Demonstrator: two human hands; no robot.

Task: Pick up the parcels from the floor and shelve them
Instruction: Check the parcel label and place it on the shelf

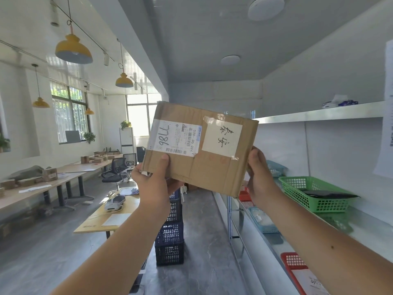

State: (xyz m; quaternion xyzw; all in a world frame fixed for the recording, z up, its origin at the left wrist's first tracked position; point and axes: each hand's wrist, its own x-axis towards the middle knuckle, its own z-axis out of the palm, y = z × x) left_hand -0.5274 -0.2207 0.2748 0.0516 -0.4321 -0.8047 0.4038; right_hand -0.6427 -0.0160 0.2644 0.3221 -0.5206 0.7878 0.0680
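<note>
The white shelving (319, 116) runs along the wall to the right of the hands, with one board just above them and another below and beside the right hand. Further down the aisle beyond the hands stand stacked dark crates (170, 241), and off to the left a tabletop (93, 226) carries papers and a small device.

Between the hands, raised in front of the person, is the parcel (212, 167), a flat brown cardboard packet tilted a little, its printed label and a handwritten white slip facing back. The left hand (153, 179) grips its lower left corner, thumb pressed on the front face. The right hand (260, 177) clasps the right edge, fingers mostly hidden behind the card. Both are closed on it, so it is well off the floor but not yet on any shelf.

Just right of and below the right hand sits a green basket (312, 194) with a dark flat packet inside.

The risk I see is in the reach. Both holds sit at the edges, so the packet could twist or slip, or its far corner could catch the board's front lip and tip out.
</note>
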